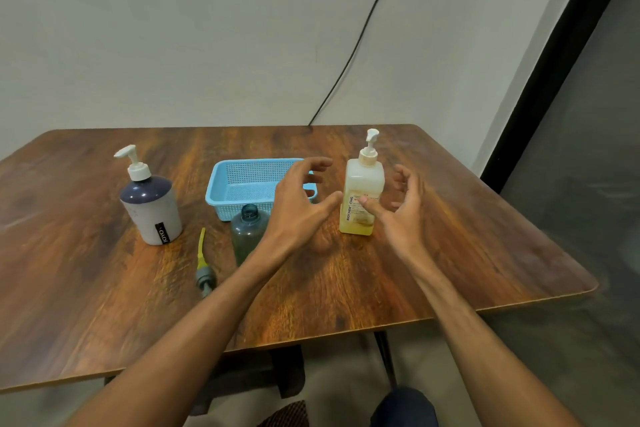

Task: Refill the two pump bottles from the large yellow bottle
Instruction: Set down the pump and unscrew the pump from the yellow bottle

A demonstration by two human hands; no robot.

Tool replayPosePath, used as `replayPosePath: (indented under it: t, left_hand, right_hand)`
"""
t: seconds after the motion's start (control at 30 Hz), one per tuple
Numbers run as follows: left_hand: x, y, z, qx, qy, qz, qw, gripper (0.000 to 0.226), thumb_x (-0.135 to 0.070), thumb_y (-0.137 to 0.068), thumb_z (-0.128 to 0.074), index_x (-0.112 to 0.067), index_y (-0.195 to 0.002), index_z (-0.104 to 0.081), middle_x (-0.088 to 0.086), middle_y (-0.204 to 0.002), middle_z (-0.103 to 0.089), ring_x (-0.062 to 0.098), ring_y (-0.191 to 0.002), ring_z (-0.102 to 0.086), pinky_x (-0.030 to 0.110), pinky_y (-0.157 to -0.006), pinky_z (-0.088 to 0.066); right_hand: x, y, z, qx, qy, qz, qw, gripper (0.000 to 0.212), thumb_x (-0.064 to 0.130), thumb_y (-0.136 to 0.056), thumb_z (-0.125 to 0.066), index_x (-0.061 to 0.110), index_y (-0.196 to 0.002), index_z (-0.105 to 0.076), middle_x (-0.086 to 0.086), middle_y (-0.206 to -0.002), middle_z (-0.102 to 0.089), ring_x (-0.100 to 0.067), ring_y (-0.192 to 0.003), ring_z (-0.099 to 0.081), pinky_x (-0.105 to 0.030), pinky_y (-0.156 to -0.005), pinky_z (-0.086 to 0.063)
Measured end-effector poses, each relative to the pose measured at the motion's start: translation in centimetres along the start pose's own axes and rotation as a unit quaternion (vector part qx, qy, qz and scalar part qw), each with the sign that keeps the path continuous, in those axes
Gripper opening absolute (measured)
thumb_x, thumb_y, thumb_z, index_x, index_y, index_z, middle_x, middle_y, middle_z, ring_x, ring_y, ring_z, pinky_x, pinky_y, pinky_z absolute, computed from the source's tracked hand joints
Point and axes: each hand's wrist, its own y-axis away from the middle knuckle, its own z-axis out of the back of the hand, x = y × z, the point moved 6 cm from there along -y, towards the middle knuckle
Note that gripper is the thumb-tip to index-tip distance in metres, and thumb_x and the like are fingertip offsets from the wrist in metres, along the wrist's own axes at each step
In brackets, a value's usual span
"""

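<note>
The large yellow bottle (363, 196) stands upright right of centre, its white pump on top. My left hand (300, 199) hovers just left of it with fingers spread, holding nothing. My right hand (403, 208) is spread on the bottle's right side, its thumb touching the label. A small dark transparent bottle (247, 230) stands uncapped, partly hidden behind my left forearm. Its removed pump with a yellow tube (203, 263) lies on the table to its left. At the left stands a grey and navy pump bottle (150, 206), its white pump screwed on.
A light blue plastic basket (242, 184) sits behind the small bottle, at the middle of the wooden table (450, 253). A black cable runs down the wall to the table's back edge. The table's front edge is near my elbows.
</note>
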Motion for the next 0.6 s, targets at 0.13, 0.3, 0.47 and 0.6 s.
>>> replayPosePath:
  t: [0.13, 0.3, 0.47, 0.6]
  left_hand:
    - [1.0, -1.5, -2.0, 0.017, -0.001, 0.015, 1.000, 0.053, -0.023, -0.080, -0.080, -0.025, -0.128, -0.058, -0.016, -0.123, -0.057, -0.007, -0.105, -0.054, 0.023, -0.087, -0.053]
    - [1.9, -2.3, -3.5, 0.025, 0.002, 0.023, 0.999, 0.058, -0.022, -0.079, -0.080, -0.022, -0.131, -0.055, -0.009, -0.127, -0.059, 0.004, -0.110, -0.057, 0.031, -0.092, -0.056]
    - [2.1, -1.8, -3.1, 0.016, 0.017, 0.032, 0.999, 0.057, -0.020, -0.080, -0.080, -0.020, -0.131, -0.056, -0.008, -0.128, -0.058, 0.004, -0.109, -0.057, 0.033, -0.092, -0.056]
    - [1.1, -0.8, -1.5, -0.008, 0.036, 0.025, 0.999, 0.052, -0.016, -0.081, -0.079, -0.022, -0.128, -0.057, -0.013, -0.123, -0.057, -0.004, -0.105, -0.056, 0.030, -0.089, -0.057]
  right_hand:
    - [-1.5, -1.3, -1.2, 0.092, -0.035, -0.057, 0.993, 0.096, 0.010, -0.069, -0.089, 0.021, -0.146, -0.034, -0.001, -0.144, -0.047, -0.016, -0.128, -0.049, -0.035, -0.098, -0.050]
    - [-2.6, -2.6, -2.4, 0.180, -0.089, -0.108, 0.974, 0.094, -0.001, -0.063, -0.088, 0.024, -0.141, -0.040, 0.002, -0.127, -0.059, -0.005, -0.101, -0.066, -0.020, -0.073, -0.056]
    - [-2.1, -3.3, -2.1, 0.149, -0.078, -0.101, 0.981, 0.085, -0.001, -0.057, -0.092, 0.012, -0.129, -0.050, -0.004, -0.118, -0.066, -0.012, -0.103, -0.067, -0.022, -0.071, -0.057]
    - [-0.8, -1.8, -2.2, 0.162, -0.084, -0.100, 0.978, 0.080, -0.004, -0.054, -0.091, 0.011, -0.123, -0.054, -0.006, -0.113, -0.069, -0.013, -0.098, -0.070, -0.030, -0.073, -0.060]
